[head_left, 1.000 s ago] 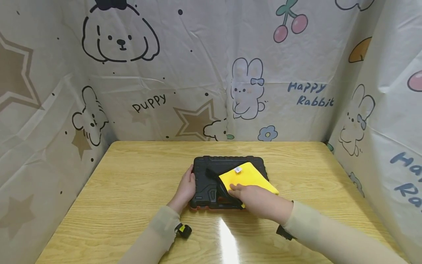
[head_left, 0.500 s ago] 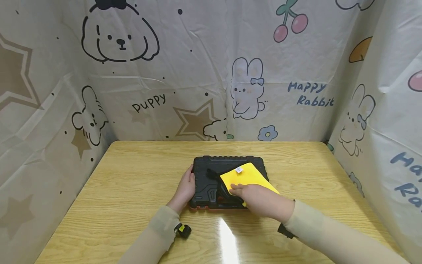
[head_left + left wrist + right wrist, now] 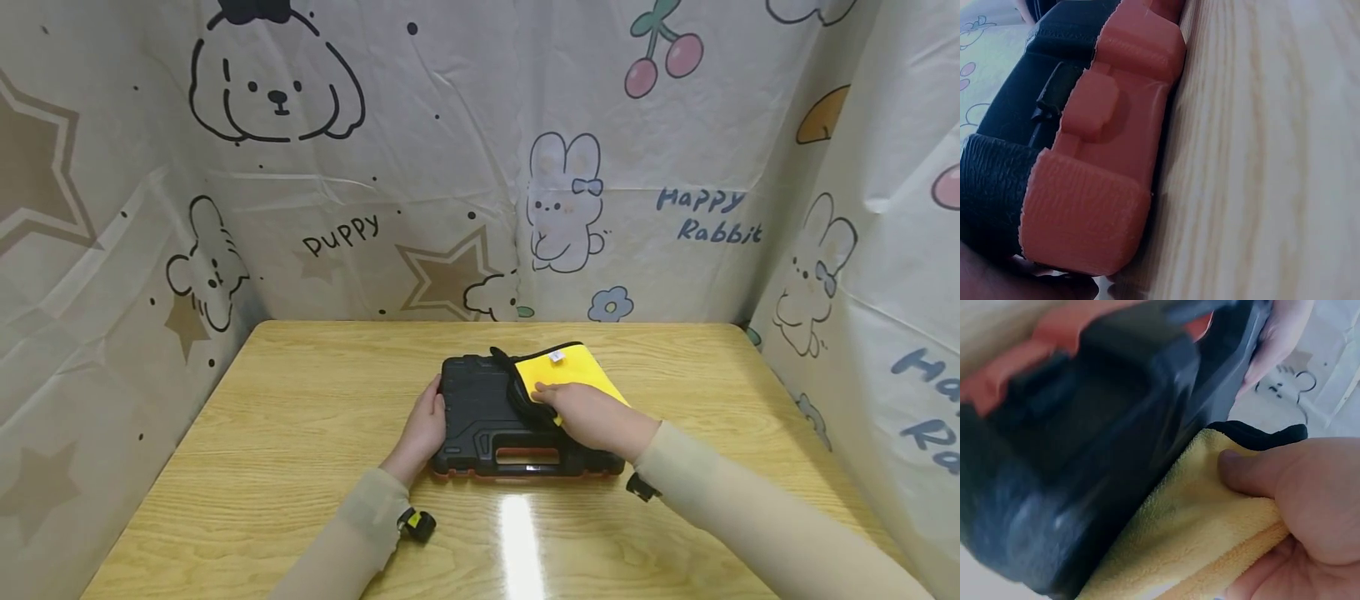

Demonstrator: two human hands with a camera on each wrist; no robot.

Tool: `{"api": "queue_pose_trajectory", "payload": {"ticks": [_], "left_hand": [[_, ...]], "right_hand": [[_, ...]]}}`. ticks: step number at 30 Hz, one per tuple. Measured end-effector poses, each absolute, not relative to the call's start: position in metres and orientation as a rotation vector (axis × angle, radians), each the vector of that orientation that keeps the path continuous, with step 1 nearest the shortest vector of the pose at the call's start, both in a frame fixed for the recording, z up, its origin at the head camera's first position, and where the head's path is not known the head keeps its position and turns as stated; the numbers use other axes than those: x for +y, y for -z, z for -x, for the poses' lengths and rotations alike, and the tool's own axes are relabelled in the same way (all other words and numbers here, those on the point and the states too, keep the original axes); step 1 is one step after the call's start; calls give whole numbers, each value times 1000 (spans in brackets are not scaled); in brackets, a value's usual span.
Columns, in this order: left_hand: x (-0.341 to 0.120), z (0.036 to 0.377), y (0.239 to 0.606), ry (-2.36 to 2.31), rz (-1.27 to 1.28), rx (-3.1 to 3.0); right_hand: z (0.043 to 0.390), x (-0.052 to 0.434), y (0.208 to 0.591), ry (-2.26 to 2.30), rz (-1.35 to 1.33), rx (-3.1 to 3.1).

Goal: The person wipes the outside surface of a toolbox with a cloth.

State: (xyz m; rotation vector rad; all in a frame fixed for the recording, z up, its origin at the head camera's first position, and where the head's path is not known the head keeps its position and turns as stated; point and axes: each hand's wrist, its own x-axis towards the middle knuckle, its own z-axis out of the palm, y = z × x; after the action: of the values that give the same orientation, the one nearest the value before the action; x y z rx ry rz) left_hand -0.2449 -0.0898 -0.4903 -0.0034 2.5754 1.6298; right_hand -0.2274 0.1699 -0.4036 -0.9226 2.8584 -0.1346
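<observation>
A black plastic carrying case [image 3: 474,398] with an orange lower half [image 3: 1129,119] lies flat on the table, its handle towards me. My left hand [image 3: 425,423] grips the case's left side; a fingertip shows at its corner in the left wrist view. Over the right part of the lid is a yellow towel [image 3: 573,367] with a black edge and a small white label. My right hand [image 3: 600,417] holds this towel, thumb on top of the fabric. In the right wrist view the towel's fold [image 3: 1197,519] runs along the lid.
The wooden table [image 3: 322,400] extends around the case on all sides. Behind and beside it hang pale curtains [image 3: 450,175] printed with cartoon animals. A black wrist camera [image 3: 417,525] sits on the left sleeve.
My right hand has moved the towel away from me, towards the case's far edge, uncovering the handle and the near right corner. My left hand has stayed in place.
</observation>
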Motion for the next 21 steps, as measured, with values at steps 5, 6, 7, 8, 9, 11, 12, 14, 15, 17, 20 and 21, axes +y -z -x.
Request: {"api": "queue_pose_trajectory", "payload": {"ticks": [5, 6, 7, 8, 9, 11, 12, 14, 15, 17, 20, 21], "left_hand": [[-90, 245, 491, -1633, 7, 2575], [-90, 245, 491, -1633, 7, 2575], [-90, 245, 491, -1633, 6, 2576], [-90, 245, 491, -1635, 4, 2576], [-90, 245, 491, -1634, 4, 2576], [-90, 246, 492, -1635, 6, 2574], [-90, 246, 492, -1637, 7, 2573], [-90, 246, 492, -1644, 7, 2562], [-91, 246, 492, -1648, 7, 2558], [-91, 246, 493, -1655, 4, 2550], [-91, 246, 493, -1659, 6, 2541], [-91, 245, 493, -1659, 5, 2543]], "right_hand": [[244, 174, 405, 141, 879, 2892], [246, 175, 405, 139, 879, 2900], [248, 176, 405, 140, 877, 2905], [250, 177, 406, 144, 879, 2911], [252, 177, 406, 143, 880, 2918], [256, 179, 406, 137, 877, 2923], [257, 179, 406, 138, 870, 2923], [260, 180, 406, 135, 860, 2920], [261, 180, 406, 135, 852, 2919], [263, 181, 406, 136, 844, 2917], [267, 181, 407, 150, 822, 2914], [268, 182, 407, 145, 823, 2916]]}}
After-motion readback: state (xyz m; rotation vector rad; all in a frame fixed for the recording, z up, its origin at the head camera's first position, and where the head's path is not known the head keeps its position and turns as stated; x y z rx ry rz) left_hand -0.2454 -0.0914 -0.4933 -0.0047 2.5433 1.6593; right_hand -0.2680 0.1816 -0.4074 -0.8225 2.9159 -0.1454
